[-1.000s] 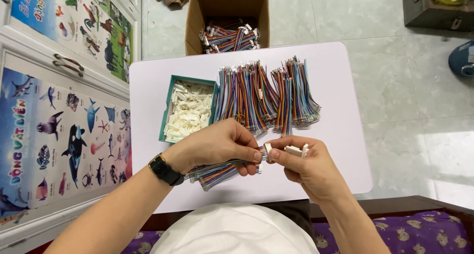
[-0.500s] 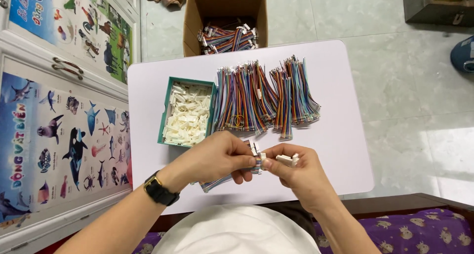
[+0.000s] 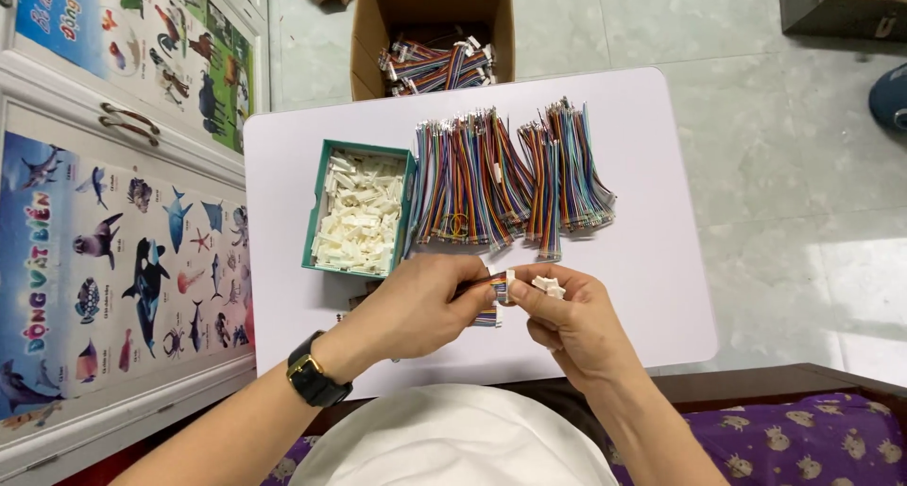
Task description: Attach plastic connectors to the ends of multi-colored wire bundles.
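Observation:
My left hand (image 3: 416,306), with a black watch on its wrist, grips a small bundle of coloured ribbon wires (image 3: 487,318) over the near part of the white table (image 3: 652,259). My right hand (image 3: 572,321) meets it fingertip to fingertip and pinches a white plastic connector (image 3: 546,285) at the wire ends. A teal box (image 3: 316,217) full of white connectors sits just beyond my left hand. Several bundles of coloured wires (image 3: 501,179) lie spread on the table beyond both hands.
A cardboard box (image 3: 373,42) holding more wire bundles stands on the tiled floor past the table's far edge. Cabinet doors with animal posters (image 3: 123,231) run along the left. A purple patterned cushion (image 3: 803,439) lies under me.
Both hands have shifted slightly nearer to me and stayed together; the wire ends and the connector sit closer between the fingertips.

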